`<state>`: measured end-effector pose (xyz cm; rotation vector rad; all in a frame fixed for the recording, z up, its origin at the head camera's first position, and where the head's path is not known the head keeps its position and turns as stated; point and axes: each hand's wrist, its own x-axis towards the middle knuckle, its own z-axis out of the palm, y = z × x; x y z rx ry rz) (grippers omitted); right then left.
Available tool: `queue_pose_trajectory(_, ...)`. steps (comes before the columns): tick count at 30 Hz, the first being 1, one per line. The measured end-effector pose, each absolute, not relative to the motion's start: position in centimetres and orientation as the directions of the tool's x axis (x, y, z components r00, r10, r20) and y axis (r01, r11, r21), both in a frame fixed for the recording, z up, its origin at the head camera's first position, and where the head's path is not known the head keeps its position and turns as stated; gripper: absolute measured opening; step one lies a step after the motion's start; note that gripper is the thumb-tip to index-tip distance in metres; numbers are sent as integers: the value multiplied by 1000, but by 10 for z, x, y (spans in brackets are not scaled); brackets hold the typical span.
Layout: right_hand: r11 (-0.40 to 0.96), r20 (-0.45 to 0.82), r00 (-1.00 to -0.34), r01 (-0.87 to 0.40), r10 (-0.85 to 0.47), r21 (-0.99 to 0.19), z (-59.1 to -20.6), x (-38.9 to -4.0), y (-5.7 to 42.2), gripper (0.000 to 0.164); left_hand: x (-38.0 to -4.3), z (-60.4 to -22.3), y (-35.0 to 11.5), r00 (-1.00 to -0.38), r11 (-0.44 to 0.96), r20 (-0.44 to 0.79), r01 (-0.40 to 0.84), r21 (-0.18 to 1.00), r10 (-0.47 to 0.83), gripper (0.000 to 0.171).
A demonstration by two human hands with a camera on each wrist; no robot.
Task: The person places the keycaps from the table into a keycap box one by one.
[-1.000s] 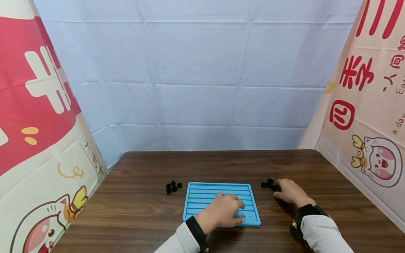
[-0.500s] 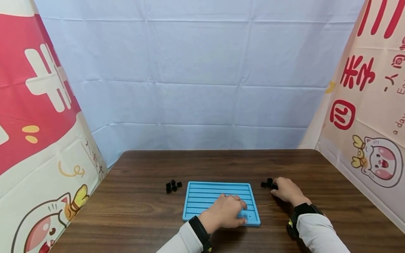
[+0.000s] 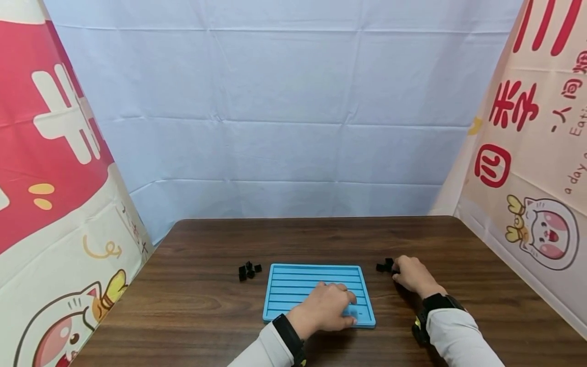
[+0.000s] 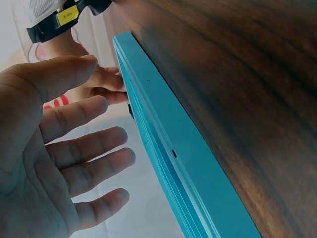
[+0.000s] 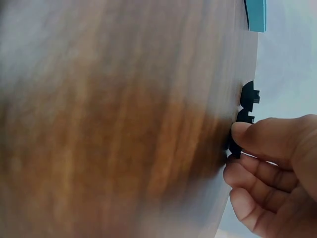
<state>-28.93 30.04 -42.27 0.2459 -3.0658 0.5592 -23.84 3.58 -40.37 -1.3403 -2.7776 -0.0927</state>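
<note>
My left hand (image 3: 325, 308) hangs over the near right part of a light blue ridged tray (image 3: 293, 290). In the left wrist view its fingers (image 4: 91, 141) are spread and loosely bent, with nothing between them, beside the tray's rim (image 4: 168, 134). At a small cluster of black pieces (image 3: 381, 267) right of the tray, my right hand (image 3: 415, 278) pinches one small black piece (image 5: 235, 147) between thumb and fingertips, low at the tabletop. Two black pieces with little raised studs (image 5: 249, 96) show beyond the thumb; the fingers partly hide the held one.
A second cluster of small black pieces (image 3: 247, 271) lies left of the tray on the brown wooden table (image 3: 197, 306). A pale blue cloth (image 3: 284, 127) hangs behind the table, with printed cloths (image 3: 518, 168) at the sides.
My right hand has shifted slightly left, closer in on the right cluster of black pieces. The left hand stays over the tray, nearly still.
</note>
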Motion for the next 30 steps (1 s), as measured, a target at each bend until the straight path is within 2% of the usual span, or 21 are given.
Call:
queue_pose_trajectory(10, 929, 65, -983, -184, -172, -322, -424, -289, 297, 24, -237, -403, 32, -619, 619, 87, 785, 25, 781, 34)
queue_pose_trajectory(18, 933, 134, -972, -225, -194, -280, -415, -288, 287, 18, -237, -397, 26, -637, 638, 108, 769, 33, 763, 34)
queue_pose_trajectory(30, 909, 157, -963, -261, -220, -324, -415, -290, 274, 14, -238, -399, 12, -667, 662, 98, 745, 82, 739, 33)
